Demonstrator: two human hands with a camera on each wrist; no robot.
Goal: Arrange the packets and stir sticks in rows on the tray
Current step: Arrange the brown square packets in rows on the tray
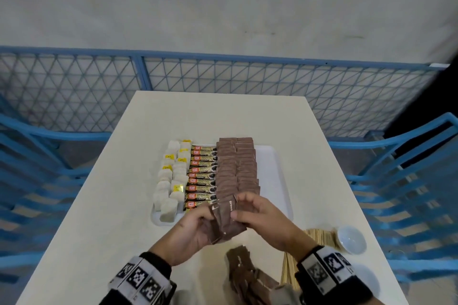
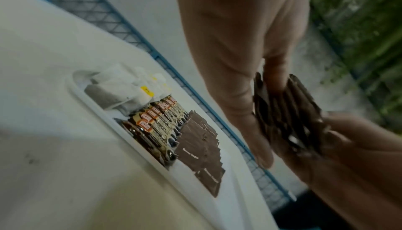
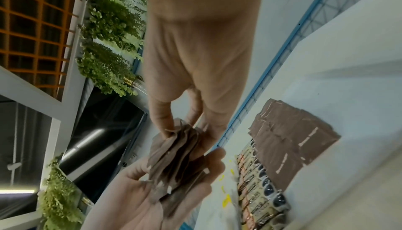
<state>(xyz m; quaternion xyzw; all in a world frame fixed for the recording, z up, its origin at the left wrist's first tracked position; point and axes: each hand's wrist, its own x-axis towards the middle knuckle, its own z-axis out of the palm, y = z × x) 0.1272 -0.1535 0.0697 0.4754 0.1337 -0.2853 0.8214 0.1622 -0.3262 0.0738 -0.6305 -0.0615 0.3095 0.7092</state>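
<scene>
A white tray (image 1: 275, 168) on the table carries rows of tea bags (image 1: 171, 181), coffee granule sticks (image 1: 202, 176) and two columns of brown packets (image 1: 236, 168). Just above the tray's near edge, my left hand (image 1: 193, 228) holds a fanned stack of brown packets (image 1: 226, 220). My right hand (image 1: 257, 213) pinches the top packets of that stack. The right wrist view shows the held packets (image 3: 176, 161) between both hands. The left wrist view shows the stack (image 2: 287, 113) edge-on. Loose brown packets (image 1: 247, 272) and wooden stir sticks (image 1: 319, 238) lie on the table near me.
A small white bowl (image 1: 352, 239) stands at the right beside the stir sticks. Blue chairs (image 1: 401, 181) flank the white table (image 1: 99, 205) on both sides. A blue mesh fence (image 1: 223, 77) runs behind it. The tray's right strip is bare.
</scene>
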